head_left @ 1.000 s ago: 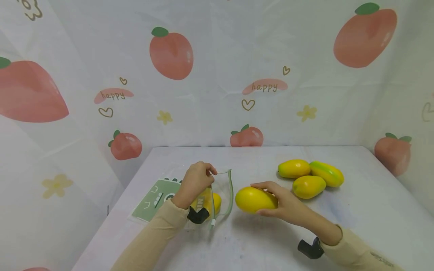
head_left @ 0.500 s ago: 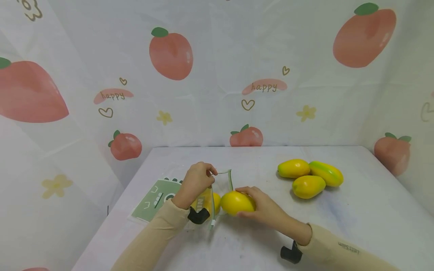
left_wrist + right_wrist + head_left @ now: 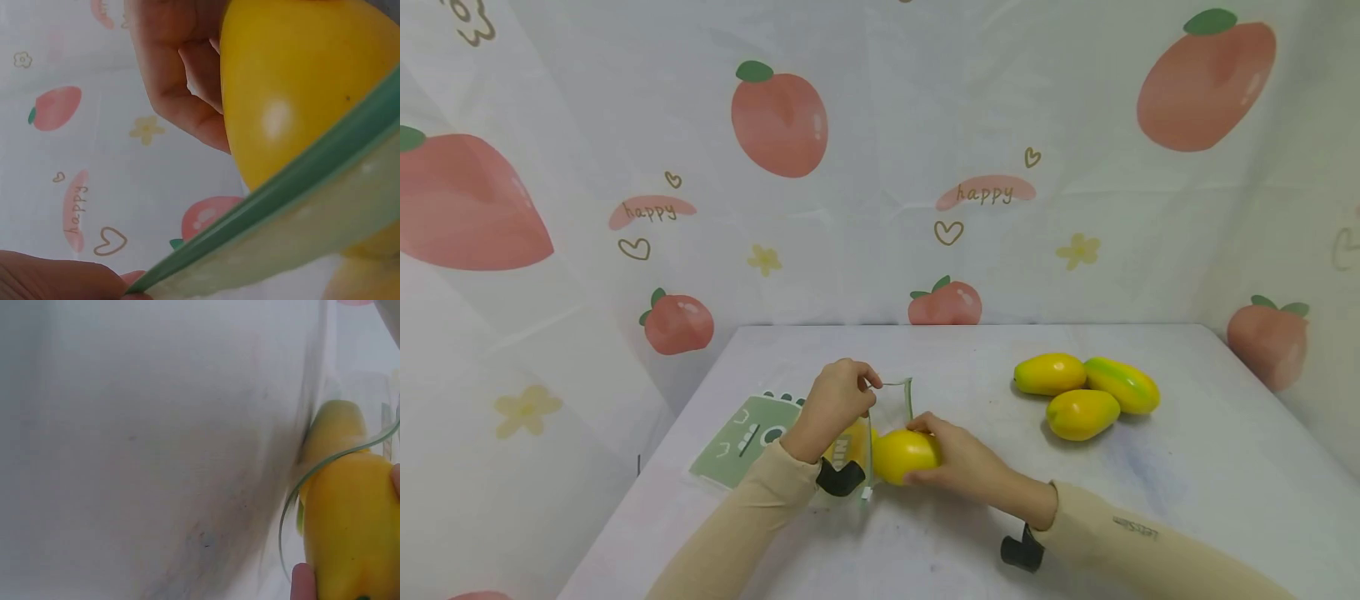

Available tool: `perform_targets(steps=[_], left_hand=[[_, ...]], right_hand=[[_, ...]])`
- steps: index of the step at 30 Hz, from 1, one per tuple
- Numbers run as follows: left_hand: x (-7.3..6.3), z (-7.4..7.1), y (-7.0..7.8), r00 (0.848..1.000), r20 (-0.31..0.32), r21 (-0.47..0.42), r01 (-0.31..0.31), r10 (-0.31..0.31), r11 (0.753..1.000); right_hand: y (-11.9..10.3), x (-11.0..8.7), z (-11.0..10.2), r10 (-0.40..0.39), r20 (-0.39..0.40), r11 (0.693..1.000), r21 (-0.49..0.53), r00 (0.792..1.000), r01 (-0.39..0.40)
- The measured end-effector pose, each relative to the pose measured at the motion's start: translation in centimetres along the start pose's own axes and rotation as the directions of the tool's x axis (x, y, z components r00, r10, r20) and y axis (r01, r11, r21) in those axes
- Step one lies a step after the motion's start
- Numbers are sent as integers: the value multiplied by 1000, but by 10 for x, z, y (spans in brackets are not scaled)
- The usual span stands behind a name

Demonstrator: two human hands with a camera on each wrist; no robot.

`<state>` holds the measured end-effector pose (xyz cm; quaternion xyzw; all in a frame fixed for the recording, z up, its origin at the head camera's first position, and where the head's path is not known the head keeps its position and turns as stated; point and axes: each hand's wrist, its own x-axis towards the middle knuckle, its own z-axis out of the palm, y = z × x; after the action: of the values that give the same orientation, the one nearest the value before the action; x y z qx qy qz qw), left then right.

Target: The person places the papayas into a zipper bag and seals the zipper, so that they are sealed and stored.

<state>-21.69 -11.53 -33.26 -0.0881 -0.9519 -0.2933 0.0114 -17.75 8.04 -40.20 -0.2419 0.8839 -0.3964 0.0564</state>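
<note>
The right hand (image 3: 962,462) has carried its yellow fruit (image 3: 904,457) leftward, closing the gap I saw a second ago, up to the mouth of the clear bag (image 3: 844,451); from here it now hides the green rim's (image 3: 910,403) lower part. The beige sleeve (image 3: 1105,533) has followed.

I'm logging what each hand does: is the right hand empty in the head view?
No, the right hand grips a yellow fruit at the opening of the green-edged bag.

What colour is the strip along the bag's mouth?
Green; the strip shows best in the left wrist view.
</note>
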Motion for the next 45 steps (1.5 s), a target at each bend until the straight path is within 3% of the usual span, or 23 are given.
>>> perform_targets(steps=[5, 14, 18, 28, 45], left_hand=[[0, 0, 1, 1000, -6, 14, -9, 9, 1000], [-1, -1, 4, 999, -29, 21, -24, 24, 999], [-1, -1, 4, 999, -27, 24, -18, 19, 1000], [1, -1, 4, 1000, -27, 17, -15, 16, 1000], [1, -2, 2, 999, -36, 18, -17, 18, 1000]], right_hand=[[-1, 6, 1, 22, 30, 999, 37, 999, -24], [2, 15, -1, -61, 155, 985, 168, 986, 35], [3, 16, -2, -40, 203, 967, 254, 978, -13], [4, 21, 1, 76, 198, 957, 260, 977, -128], [4, 27, 12, 69, 185, 940, 317, 980, -126]])
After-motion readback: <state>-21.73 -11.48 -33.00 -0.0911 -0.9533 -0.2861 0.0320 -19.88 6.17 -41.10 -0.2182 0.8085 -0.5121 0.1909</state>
